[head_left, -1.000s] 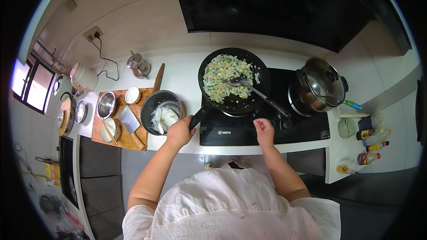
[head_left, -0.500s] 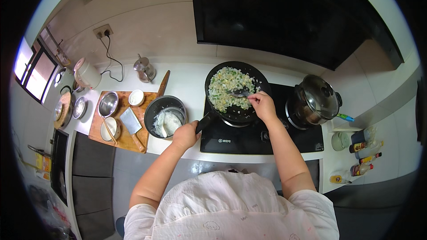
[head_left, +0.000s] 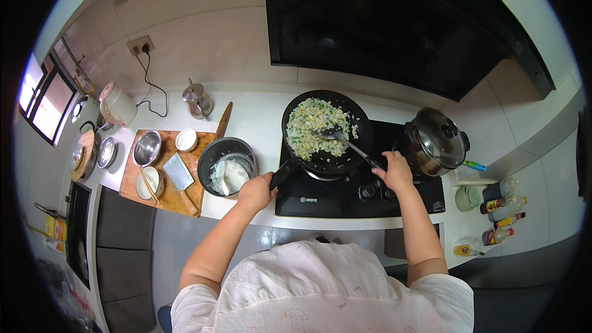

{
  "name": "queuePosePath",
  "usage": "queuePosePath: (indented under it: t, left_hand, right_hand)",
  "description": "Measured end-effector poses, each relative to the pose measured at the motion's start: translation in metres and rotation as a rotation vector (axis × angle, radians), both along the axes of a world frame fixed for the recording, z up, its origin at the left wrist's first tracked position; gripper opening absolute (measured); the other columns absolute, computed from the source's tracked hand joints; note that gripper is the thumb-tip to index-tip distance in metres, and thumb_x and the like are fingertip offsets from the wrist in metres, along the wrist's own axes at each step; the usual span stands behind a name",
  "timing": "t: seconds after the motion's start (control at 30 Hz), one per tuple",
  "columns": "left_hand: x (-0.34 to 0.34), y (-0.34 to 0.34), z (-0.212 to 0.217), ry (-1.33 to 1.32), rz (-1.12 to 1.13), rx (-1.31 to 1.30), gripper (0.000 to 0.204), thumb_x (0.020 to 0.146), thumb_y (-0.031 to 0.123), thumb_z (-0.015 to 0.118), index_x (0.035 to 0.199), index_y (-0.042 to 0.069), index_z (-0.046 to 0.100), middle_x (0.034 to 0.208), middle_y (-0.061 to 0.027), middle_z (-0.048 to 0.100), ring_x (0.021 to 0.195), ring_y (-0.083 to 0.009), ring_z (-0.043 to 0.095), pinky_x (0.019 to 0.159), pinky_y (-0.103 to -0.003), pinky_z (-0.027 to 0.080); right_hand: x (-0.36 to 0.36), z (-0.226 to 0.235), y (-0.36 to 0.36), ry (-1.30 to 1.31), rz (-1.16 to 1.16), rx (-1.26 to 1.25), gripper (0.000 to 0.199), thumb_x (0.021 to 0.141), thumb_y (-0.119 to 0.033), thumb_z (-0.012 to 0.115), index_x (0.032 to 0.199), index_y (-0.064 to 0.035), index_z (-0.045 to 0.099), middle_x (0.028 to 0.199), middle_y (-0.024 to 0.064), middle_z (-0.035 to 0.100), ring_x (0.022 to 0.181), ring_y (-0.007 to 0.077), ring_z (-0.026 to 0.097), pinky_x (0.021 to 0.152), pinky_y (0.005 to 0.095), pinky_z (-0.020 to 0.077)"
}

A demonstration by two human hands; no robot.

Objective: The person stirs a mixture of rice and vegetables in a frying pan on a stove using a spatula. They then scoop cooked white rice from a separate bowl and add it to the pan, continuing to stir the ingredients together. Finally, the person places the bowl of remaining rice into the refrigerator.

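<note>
My left hand point(head_left: 256, 192) is wrapped round the black handle point(head_left: 283, 174) of a frying pan point(head_left: 336, 163) on the hob. Fried rice point(head_left: 311, 124) with green and yellow bits fills the pan's left part. A spatula point(head_left: 348, 143) lies with its head in the rice and its handle over the right rim. At that handle's end is my right hand point(head_left: 398, 171), thumb and fingers spread apart, above the hob knobs. To the left of my left hand stands a dark pot point(head_left: 227, 143) holding white rice and a pale scoop point(head_left: 227, 177).
On the left, a wooden cutting board point(head_left: 132, 179) carries a cleaver point(head_left: 179, 172), bowls and chopsticks point(head_left: 148, 182). A lidded pot point(head_left: 436, 142) occupies the right burner. Several bottles point(head_left: 498, 235) line the right shelf. A range hood point(head_left: 382, 24) hangs above the hob point(head_left: 320, 203).
My right hand has moved right and nearer, away from the spatula's head, and its fingers have spread. The spatula's handle now shows. My left hand stays on the pan handle.
</note>
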State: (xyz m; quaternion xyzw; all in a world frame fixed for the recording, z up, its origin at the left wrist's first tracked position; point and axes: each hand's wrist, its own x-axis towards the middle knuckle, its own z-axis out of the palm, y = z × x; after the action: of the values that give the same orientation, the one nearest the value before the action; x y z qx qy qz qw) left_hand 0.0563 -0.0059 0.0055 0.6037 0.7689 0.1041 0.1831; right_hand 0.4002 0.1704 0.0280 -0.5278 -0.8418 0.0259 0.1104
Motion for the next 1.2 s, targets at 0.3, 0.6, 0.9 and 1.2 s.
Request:
queuePosePath:
  t: [0.3,0.6,0.9,1.2]
  left_hand:
    - [-0.002,0.001,-0.003,0.008,-0.017,0.006,0.035,0.079,0.024,0.068,0.107,0.007,0.056,0.085,-0.0164,0.066,0.082,-0.035,0.065,0.072,-0.044,0.052]
    - [0.0,0.001,0.002,-0.01,-0.016,-0.004,0.031,0.08,0.024,0.067,0.105,0.007,0.056,0.085,-0.0161,0.066,0.081,-0.035,0.065,0.071,-0.045,0.052]
    - [0.002,0.004,0.003,-0.013,-0.018,-0.041,0.031,0.08,0.024,0.067,0.105,0.008,0.056,0.087,-0.0153,0.066,0.083,-0.0347,0.065,0.072,-0.045,0.052]
    - [0.0,0.0,0.0,0.006,-0.005,-0.033,0.033,0.08,0.024,0.068,0.105,0.008,0.055,0.087,-0.0154,0.066,0.084,-0.0341,0.065,0.073,-0.044,0.052]
  right_hand:
    - [0.011,0.024,0.001,-0.059,0.18,0.085,0.04,0.084,-0.009,0.057,0.124,-0.0153,0.056,0.1,0.0106,0.054,0.094,0.0308,0.057,0.076,0.041,0.0507]
    - [0.043,0.095,0.047,0.225,-0.131,-0.445,0.024,0.093,-0.016,0.047,0.1,-0.0053,0.067,0.073,0.0116,0.065,0.059,0.0203,0.061,0.055,0.0337,0.0482]
    - [0.02,-0.014,0.083,0.804,-0.38,-1.136,0.019,0.091,-0.024,0.061,0.094,-0.0062,0.067,0.067,0.0018,0.061,0.042,0.0053,0.043,0.035,0.0183,0.0315]
    - [-0.021,0.04,0.039,0.179,0.293,0.036,0.034,0.076,-0.018,0.072,0.108,-0.0097,0.067,0.085,0.0116,0.064,0.082,0.0314,0.063,0.073,0.0391,0.0502]
